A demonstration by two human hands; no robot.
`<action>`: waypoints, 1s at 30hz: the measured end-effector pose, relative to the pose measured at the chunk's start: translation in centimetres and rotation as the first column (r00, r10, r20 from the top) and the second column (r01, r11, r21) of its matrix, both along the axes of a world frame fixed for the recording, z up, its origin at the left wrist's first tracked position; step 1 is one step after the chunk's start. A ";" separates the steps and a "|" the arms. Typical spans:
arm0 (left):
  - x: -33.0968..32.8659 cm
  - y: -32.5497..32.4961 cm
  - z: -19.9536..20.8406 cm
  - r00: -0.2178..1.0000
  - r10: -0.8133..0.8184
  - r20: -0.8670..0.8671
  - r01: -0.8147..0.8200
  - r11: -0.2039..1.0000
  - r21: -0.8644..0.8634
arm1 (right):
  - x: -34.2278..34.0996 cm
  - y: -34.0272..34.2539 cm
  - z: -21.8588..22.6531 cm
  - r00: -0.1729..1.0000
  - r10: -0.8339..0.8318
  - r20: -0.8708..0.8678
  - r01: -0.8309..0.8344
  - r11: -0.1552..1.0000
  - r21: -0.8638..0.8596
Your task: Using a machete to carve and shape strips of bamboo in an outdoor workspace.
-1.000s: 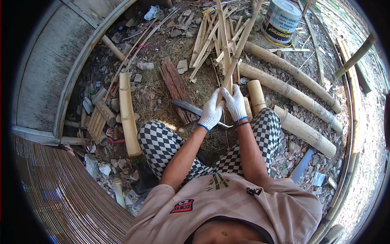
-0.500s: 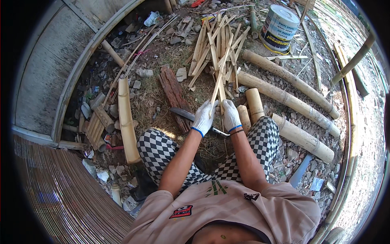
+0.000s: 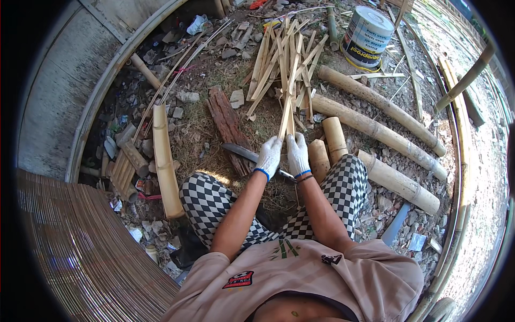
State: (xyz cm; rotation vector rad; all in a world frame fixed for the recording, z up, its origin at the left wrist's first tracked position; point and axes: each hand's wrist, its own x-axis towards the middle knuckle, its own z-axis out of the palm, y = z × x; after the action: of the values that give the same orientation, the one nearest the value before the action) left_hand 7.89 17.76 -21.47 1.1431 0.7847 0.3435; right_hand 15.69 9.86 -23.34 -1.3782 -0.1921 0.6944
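Left hand [image 3: 269,154], right hand [image 3: 298,154] gripping bamboo strips [image 3: 286,117]. Knife [image 3: 241,152] passes under left hand: lowering it could mean cut. Sliding grip may catch splinters.

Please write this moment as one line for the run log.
left hand: holding bamboo strips; right hand: holding bamboo strips; curved blade: across weathered wood; beyond hands: strip pile

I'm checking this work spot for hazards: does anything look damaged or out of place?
The reddish wood block looks damaged, its surface ragged. The curved blade crossing its near end looks oddly close to the left hand.
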 end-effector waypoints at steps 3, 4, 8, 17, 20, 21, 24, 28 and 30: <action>0.3 -0.3 0.1 0.958 0.045 -0.284 0.162 0.733 0.661 | -0.5 0.2 0.9 0.909 -0.092 0.406 0.184 0.964 -0.193; 0.2 -0.6 0.1 0.946 0.095 -0.309 0.175 0.654 0.736 | -0.7 0.3 0.0 0.758 -0.063 0.649 0.285 0.927 -0.243; 0.6 0.0 0.3 0.964 0.098 -0.246 0.113 0.687 0.718 | 0.1 0.8 -0.6 0.791 -0.068 0.609 0.288 0.919 -0.271; -0.3 1.1 -0.8 0.994 0.005 0.109 0.014 0.985 -0.170 | 2.1 -0.6 -0.8 0.819 0.304 -0.486 -0.090 0.906 0.413; 1.1 0.3 -2.2 0.999 -0.046 0.028 0.042 0.990 0.135 | 3.4 0.0 -2.2 0.994 0.092 -0.064 -0.081 0.985 0.151; 0.9 0.1 -2.2 0.998 -0.055 -0.010 0.056 0.992 0.117 | 3.0 0.0 -1.5 0.983 0.153 0.106 -0.140 0.983 -0.119; 0.3 0.1 -2.4 0.997 -0.075 -0.032 0.078 0.993 0.089 | 2.3 -0.3 0.7 0.890 0.326 0.318 -0.125 0.847 -0.517; 0.3 -0.7 0.0 0.989 0.009 0.148 0.034 0.958 -0.285 | 5.1 -2.9 2.6 0.658 0.611 0.441 -0.169 0.690 -0.704; -0.3 -0.2 0.6 0.984 0.031 0.174 0.039 0.923 -0.382 | 5.6 -4.3 5.1 0.717 0.454 0.530 -0.022 0.774 -0.632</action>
State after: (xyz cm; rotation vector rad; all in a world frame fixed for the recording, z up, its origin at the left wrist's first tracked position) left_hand 7.55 17.54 -20.89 0.7325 0.6563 0.2684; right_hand 21.29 5.60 -18.29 -2.2191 -0.8108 0.4622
